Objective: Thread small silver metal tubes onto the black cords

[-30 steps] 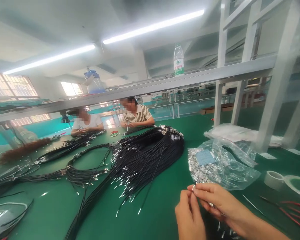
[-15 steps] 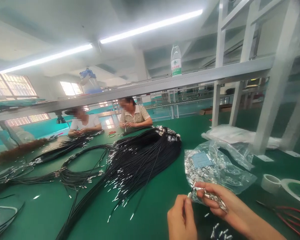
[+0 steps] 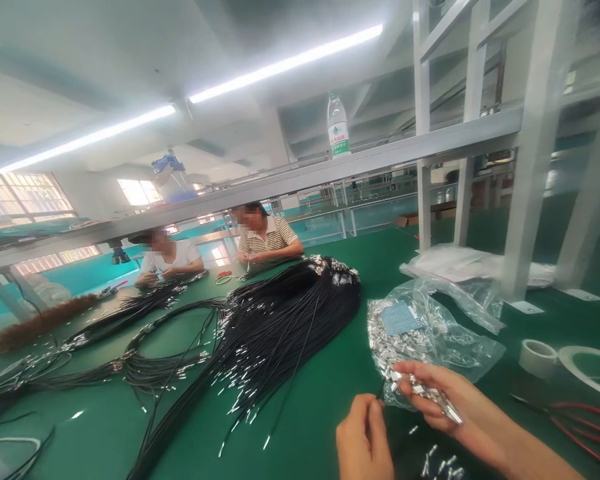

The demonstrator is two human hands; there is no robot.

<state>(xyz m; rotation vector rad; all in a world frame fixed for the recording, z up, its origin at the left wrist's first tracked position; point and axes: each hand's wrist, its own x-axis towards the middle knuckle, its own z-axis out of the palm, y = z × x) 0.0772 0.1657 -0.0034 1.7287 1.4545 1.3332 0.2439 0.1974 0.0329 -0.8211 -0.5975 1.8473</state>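
At the lower middle, my left hand [image 3: 365,437] is closed in a pinch on a thin black wire [image 3: 381,389], which shows just above the fingertips. My right hand [image 3: 443,397] is just right of it, fingers curled around several small silver metal ferrules [image 3: 433,393]. Its thumb and forefinger pinch near one silver piece. Behind the right hand lies a clear plastic bag [image 3: 450,333] full of such ferrules, with a blue label [image 3: 399,318] on it. Loose ferrules [image 3: 443,462] are scattered on the green table below the right hand.
A large bundle of black wires [image 3: 290,320] with silver ends spreads across the table. To the right are a white tape roll [image 3: 537,358] and red-handled pliers [image 3: 575,420]. A metal shelf frame [image 3: 530,167] carries a bottle [image 3: 338,127]. Two people [image 3: 267,237] sit opposite.
A silver piece showed at my left fingertips before; now black wire shows there. My right fingers have shifted slightly, and the whole view has turned a little.
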